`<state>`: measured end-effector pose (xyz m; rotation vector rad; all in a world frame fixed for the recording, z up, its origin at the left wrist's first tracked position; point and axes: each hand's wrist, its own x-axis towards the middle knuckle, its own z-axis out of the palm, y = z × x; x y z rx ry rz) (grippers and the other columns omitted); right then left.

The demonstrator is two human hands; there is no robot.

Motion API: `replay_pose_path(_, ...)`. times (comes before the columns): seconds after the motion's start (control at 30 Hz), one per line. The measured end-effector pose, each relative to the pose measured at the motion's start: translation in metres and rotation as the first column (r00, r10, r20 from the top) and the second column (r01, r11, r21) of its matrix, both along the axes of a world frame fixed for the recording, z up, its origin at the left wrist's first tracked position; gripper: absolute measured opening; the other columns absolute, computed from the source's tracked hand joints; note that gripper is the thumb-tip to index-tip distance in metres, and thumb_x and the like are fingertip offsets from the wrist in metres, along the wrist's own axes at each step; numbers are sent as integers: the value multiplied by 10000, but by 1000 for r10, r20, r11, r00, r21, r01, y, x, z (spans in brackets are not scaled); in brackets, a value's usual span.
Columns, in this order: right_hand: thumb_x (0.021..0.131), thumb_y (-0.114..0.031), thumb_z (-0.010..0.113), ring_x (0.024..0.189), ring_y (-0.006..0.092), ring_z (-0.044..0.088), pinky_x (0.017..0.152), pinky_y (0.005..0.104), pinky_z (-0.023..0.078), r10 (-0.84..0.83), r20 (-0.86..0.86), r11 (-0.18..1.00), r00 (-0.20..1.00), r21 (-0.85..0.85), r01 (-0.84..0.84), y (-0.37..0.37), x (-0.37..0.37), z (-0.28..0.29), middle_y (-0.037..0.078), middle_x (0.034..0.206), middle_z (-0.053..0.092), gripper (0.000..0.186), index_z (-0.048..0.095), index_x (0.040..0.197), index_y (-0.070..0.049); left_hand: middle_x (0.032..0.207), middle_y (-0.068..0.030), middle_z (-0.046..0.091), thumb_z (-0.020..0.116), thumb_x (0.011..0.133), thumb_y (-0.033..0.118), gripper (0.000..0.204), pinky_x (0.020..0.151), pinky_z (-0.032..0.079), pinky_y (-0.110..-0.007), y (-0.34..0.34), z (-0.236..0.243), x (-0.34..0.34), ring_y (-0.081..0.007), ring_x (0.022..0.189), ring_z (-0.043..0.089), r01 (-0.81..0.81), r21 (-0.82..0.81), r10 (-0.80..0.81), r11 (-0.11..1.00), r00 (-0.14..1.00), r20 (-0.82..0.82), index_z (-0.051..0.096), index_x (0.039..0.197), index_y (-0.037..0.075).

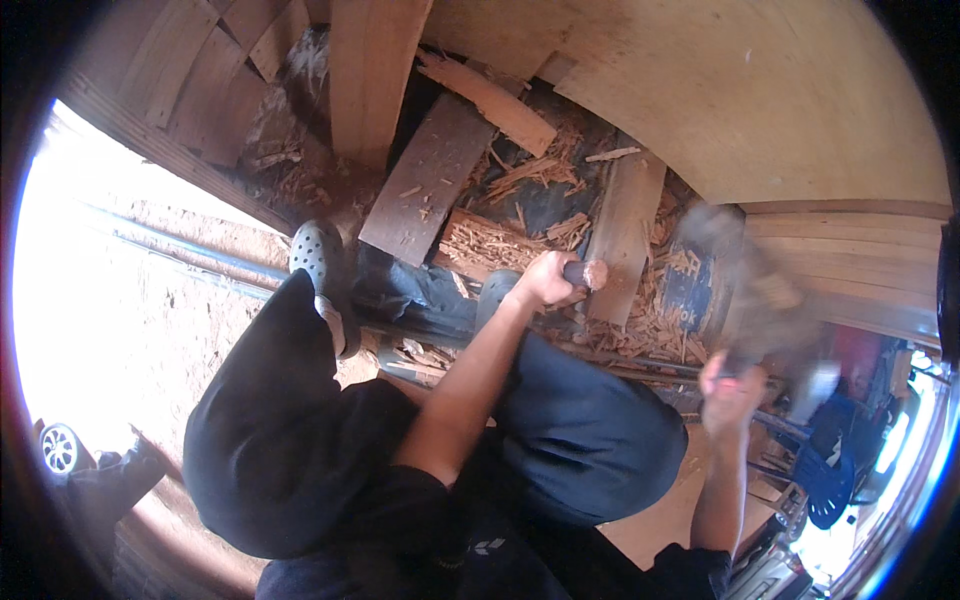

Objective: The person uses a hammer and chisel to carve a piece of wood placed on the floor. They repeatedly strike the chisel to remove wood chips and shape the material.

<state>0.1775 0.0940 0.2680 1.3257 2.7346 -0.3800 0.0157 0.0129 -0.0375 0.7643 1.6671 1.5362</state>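
Note:
My left hand is closed around a round wooden tool handle whose end pokes out past my fist. The tool points down at a narrow plank lying among wood shavings. My right hand grips the handle of a wooden mallet, which is raised to the right of the plank and blurred by motion. I sit with my knees in dark trousers under both arms.
Grey perforated clogs are on my feet. Loose boards, splinters and shavings cover the ground. A big plywood sheet stands at the upper right, with stacked planks beside it. A blue plastic chair is at the right.

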Motion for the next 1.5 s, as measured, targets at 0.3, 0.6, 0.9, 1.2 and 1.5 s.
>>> replay_pose_path(0.3,906,-527,487,729,382,622,673,442,468,-104,372,992,922,-25,122,43,53,13,235,748,630,562,635,889,15,744,-198,647,682,569,220,294,662,501,-396,2,9,-5,-355,737,644,24,-75,-26,997,999,-35,647,783,21)
replay_pose_path(0.6,924,-547,462,506,77,468,469,196,356,-490,-652,780,579,-624,-43,-3,52,5,-23,542,431,492,493,788,-75,748,-206,637,703,597,139,272,657,499,-377,6,10,-5,-343,732,649,-9,-24,8,1000,999,-40,661,834,12)
replay_pose_path(0.9,877,-566,504,833,427,624,734,459,478,9,460,997,888,-71,27,57,42,-33,264,756,626,586,659,911,-1,723,-185,650,700,579,205,272,658,507,-370,5,17,-8,-309,706,659,25,-85,-22,996,999,41,654,775,23)
replay_pose_path(1.2,919,-475,516,498,89,455,463,231,348,-156,-304,953,940,-297,63,18,45,23,-13,568,474,462,540,726,-56,701,-202,625,701,577,169,261,632,494,-380,11,2,-4,-330,687,648,-33,-15,32,999,997,-73,651,778,9)
replay_pose_path(1.5,906,-445,533,594,176,529,559,369,405,115,188,972,975,-222,-72,33,-1,-26,133,624,544,492,582,790,31,764,-197,653,676,599,148,247,674,508,-387,14,6,-5,-341,746,655,68,34,-67,997,997,-35,674,816,30)
